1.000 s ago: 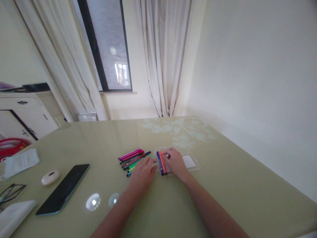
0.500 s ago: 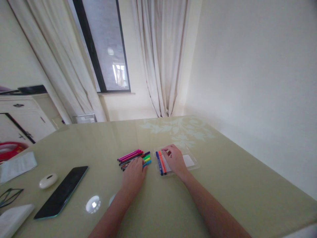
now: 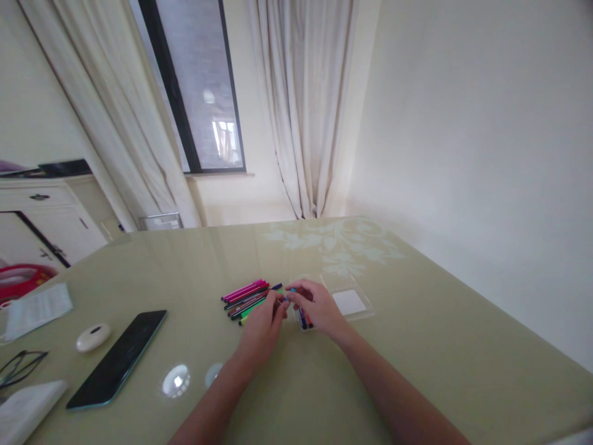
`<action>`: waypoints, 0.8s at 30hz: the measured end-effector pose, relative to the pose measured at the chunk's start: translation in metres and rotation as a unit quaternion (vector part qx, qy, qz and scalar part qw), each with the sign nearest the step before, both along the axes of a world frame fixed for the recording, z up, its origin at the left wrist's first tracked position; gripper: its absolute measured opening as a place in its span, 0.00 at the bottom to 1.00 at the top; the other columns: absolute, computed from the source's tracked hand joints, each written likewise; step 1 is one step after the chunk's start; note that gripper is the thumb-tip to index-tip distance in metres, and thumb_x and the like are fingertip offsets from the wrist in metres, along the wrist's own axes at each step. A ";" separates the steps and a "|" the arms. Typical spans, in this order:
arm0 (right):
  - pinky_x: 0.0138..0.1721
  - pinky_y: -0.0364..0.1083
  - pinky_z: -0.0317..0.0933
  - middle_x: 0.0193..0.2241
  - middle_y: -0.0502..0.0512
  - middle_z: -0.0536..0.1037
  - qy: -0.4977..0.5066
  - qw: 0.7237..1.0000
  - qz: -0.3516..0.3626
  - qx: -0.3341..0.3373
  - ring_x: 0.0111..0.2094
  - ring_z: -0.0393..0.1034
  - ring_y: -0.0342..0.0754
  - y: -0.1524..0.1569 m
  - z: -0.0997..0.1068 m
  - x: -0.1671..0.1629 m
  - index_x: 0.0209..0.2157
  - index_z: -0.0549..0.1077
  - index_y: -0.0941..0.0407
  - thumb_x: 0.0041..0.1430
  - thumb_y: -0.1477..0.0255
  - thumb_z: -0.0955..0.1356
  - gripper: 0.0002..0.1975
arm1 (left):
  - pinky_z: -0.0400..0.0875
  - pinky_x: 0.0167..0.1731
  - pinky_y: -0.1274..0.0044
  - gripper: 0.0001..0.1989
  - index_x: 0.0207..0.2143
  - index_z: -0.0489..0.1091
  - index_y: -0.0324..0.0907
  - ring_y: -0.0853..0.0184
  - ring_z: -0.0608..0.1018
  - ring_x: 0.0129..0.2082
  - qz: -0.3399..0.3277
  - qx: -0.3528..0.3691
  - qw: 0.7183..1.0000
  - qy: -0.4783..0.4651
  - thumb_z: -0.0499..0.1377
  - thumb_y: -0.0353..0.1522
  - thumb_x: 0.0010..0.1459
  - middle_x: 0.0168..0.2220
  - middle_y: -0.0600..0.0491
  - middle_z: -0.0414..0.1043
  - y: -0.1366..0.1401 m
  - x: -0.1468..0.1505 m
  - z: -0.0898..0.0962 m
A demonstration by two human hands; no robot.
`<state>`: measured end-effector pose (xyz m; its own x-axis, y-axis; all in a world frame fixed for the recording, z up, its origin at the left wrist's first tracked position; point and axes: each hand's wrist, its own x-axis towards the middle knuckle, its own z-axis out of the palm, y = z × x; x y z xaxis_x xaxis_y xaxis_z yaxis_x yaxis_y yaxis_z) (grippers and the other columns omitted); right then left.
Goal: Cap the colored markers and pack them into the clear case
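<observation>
A light-blue marker (image 3: 292, 291) is pinched between my two hands in the middle of the table, mostly hidden by the fingers. My left hand (image 3: 262, 324) closes on one end of it, beside a pile of markers (image 3: 245, 290) in pink, black, brown and green. From the other side, my right hand (image 3: 319, 307) grips the same marker with thumb and fingers. Under and beside the right hand lies an open clear plastic case (image 3: 368, 309) with a white card (image 3: 349, 301). In its left part, a dark-blue and an orange-red marker (image 3: 309, 319) show partly below my fingers.
On the left of the green table (image 3: 185, 266) are a black phone (image 3: 118, 358), a white oval case (image 3: 93, 338), glasses (image 3: 21, 369), a white box-like object (image 3: 30, 405) and a face mask (image 3: 39, 309). A wall borders the table's right side.
My left hand has come away from the pile with the light-blue marker and moved right. My right hand has shifted left from the case to meet it and grips the marker too.
</observation>
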<state>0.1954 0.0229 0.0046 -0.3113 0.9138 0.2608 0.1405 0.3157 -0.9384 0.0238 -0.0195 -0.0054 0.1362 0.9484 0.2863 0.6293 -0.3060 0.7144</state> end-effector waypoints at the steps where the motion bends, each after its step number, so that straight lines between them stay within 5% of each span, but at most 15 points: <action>1: 0.35 0.45 0.67 0.31 0.52 0.81 0.027 1.000 -0.002 -0.013 0.31 0.75 0.48 0.000 0.001 -0.001 0.42 0.80 0.55 0.61 0.61 0.71 0.13 | 0.67 0.33 0.74 0.14 0.43 0.66 0.45 0.62 0.79 0.31 -0.002 -0.006 1.000 -0.013 0.48 0.43 0.71 0.32 0.54 0.77 -0.002 0.002 0.001; 8: 0.35 0.47 0.71 0.28 0.53 0.81 0.176 0.974 -0.129 -0.052 0.31 0.78 0.50 0.013 0.004 0.010 0.41 0.77 0.57 0.52 0.58 0.76 0.20 | 0.65 0.31 0.75 0.12 0.46 0.68 0.46 0.64 0.76 0.30 0.036 0.040 0.999 -0.007 0.53 0.42 0.69 0.37 0.54 0.77 -0.005 0.003 0.001; 17: 0.39 0.47 0.72 0.30 0.52 0.83 0.272 0.949 -0.083 -0.139 0.33 0.80 0.50 0.001 0.005 -0.003 0.42 0.74 0.56 0.46 0.58 0.80 0.25 | 0.67 0.34 0.76 0.05 0.40 0.71 0.44 0.66 0.74 0.33 0.052 0.175 0.983 -0.009 0.56 0.34 0.68 0.37 0.54 0.71 -0.003 0.003 -0.006; 24: 0.38 0.48 0.71 0.28 0.51 0.82 0.261 0.952 -0.098 -0.124 0.33 0.79 0.50 0.007 0.003 0.000 0.44 0.75 0.56 0.47 0.59 0.79 0.25 | 0.70 0.34 0.75 0.08 0.47 0.72 0.46 0.66 0.74 0.30 0.034 0.153 0.987 0.018 0.58 0.36 0.68 0.38 0.54 0.72 -0.005 0.005 -0.007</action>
<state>0.1958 0.0299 0.0079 -0.0150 0.9946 0.1026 -0.3325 0.0918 -0.9386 0.0286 -0.0241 -0.0127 0.0914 0.8250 0.5577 0.6789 -0.4614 0.5712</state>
